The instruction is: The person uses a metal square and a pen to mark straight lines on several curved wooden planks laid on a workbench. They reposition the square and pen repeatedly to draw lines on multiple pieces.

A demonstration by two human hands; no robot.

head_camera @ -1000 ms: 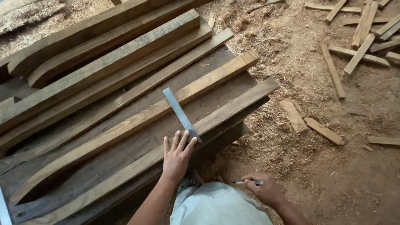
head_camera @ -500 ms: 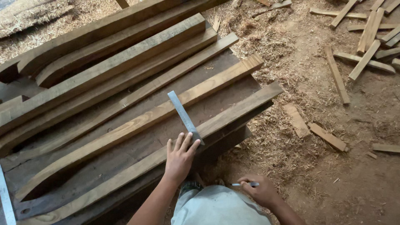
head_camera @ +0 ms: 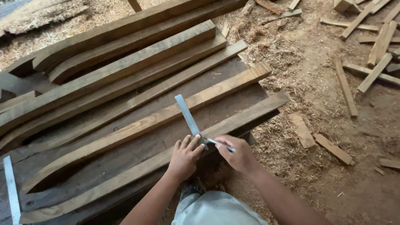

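My left hand (head_camera: 184, 157) presses flat on the near end of a metal square ruler (head_camera: 188, 118), which lies across the nearest long curved wooden piece (head_camera: 246, 116) on a dark workbench. My right hand (head_camera: 238, 154) holds a pen (head_camera: 219, 144) with its tip against the ruler's edge on that same wooden piece. Another long shaped wooden piece (head_camera: 141, 125) lies just beyond, under the ruler's far end. My knee in grey trousers (head_camera: 216, 208) shows at the bottom.
Several more long timbers (head_camera: 125, 62) are stacked at the back left of the bench. A steel ruler (head_camera: 11, 189) lies at the left edge. The ground on the right is covered in sawdust with scattered wood offcuts (head_camera: 333, 148) and sticks (head_camera: 375, 71).
My right hand has come up from beside my knee with the pen and now rests against the ruler on the wood. My left hand stays on the ruler.
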